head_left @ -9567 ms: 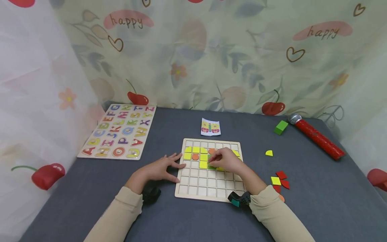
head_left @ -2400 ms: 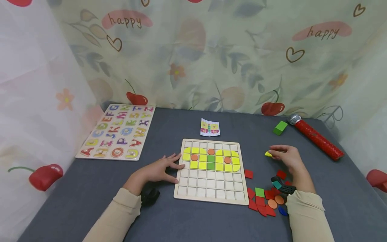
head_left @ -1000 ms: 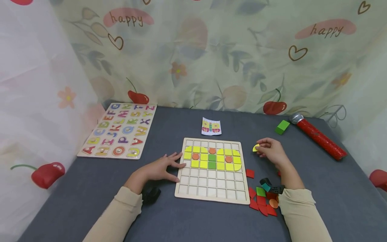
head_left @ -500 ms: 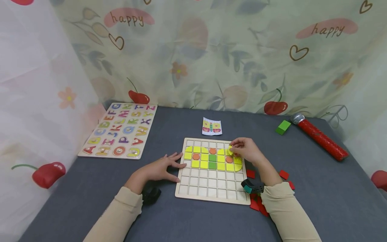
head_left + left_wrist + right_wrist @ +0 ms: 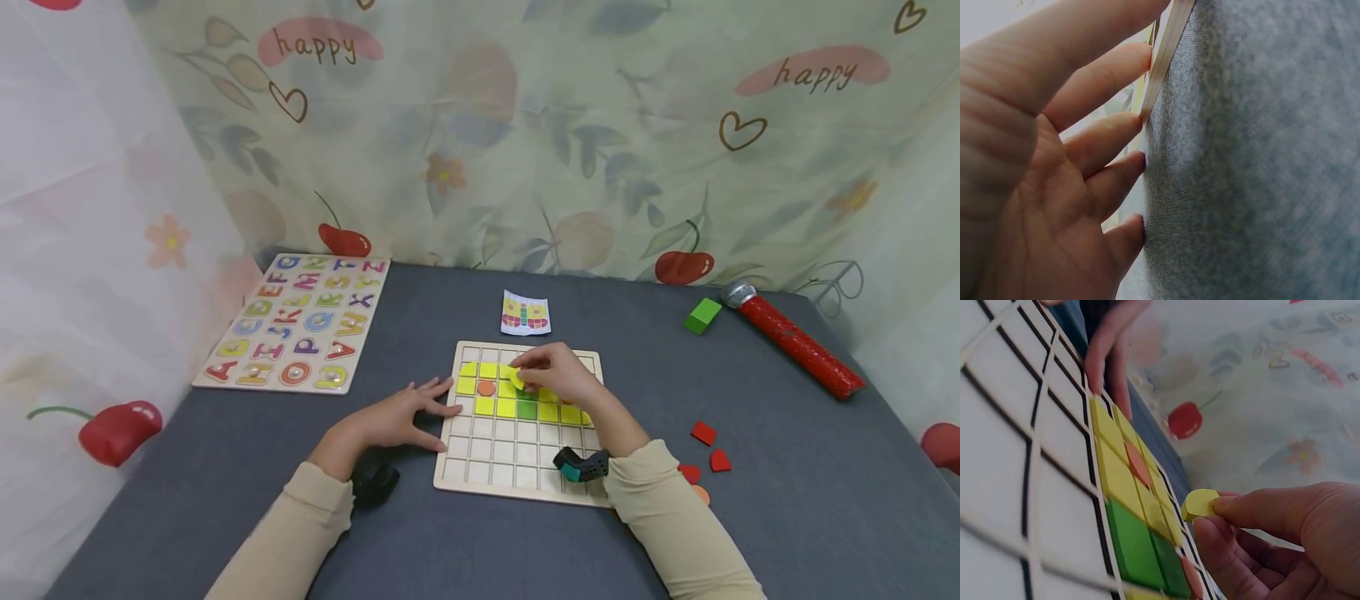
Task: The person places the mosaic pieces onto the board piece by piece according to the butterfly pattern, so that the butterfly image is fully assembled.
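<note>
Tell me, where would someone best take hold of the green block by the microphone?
Probably across its two long sides, at the near end, coming from above. The green block is a straight-sided box, longer than wide, and its far end sits close to the head of the microphone, so the near end should leave more room.

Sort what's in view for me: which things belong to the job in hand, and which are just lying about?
Part of the job, judging by the scene:
yellow piece, pinched by the right hand
grid board, touched by the left hand
picture card, probably the model
loose red pieces, probably

Apparently lying about:
alphabet board
green block
red microphone
</note>
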The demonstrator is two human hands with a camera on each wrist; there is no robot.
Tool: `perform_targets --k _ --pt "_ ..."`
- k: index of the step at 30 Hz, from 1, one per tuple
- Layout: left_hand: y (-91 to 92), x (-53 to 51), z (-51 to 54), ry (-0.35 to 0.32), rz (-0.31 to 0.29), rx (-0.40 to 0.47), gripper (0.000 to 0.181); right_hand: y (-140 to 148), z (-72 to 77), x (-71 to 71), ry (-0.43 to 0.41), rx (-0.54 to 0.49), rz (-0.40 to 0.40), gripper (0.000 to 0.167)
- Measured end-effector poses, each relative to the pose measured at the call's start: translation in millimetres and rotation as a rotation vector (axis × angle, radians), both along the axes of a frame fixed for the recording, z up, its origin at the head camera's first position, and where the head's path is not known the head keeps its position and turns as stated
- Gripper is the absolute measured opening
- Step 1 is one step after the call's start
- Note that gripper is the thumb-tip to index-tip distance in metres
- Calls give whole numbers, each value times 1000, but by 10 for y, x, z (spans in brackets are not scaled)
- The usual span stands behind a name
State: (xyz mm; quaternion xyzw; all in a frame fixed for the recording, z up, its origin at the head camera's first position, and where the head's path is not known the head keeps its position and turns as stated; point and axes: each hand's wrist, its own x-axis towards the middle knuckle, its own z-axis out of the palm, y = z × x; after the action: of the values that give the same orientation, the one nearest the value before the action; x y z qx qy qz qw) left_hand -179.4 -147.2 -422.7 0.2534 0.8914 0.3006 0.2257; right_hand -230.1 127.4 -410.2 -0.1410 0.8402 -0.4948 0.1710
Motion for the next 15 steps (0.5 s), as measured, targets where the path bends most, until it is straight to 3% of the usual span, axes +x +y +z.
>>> perform_targets --k 8,15 --pt "-18 -6 21 15 -25 5 62 -370 -53 11 -32 -37 92 15" --pt "-26 -5 21 17 -56 25 59 -580 -83 47 19 -10 156 12"
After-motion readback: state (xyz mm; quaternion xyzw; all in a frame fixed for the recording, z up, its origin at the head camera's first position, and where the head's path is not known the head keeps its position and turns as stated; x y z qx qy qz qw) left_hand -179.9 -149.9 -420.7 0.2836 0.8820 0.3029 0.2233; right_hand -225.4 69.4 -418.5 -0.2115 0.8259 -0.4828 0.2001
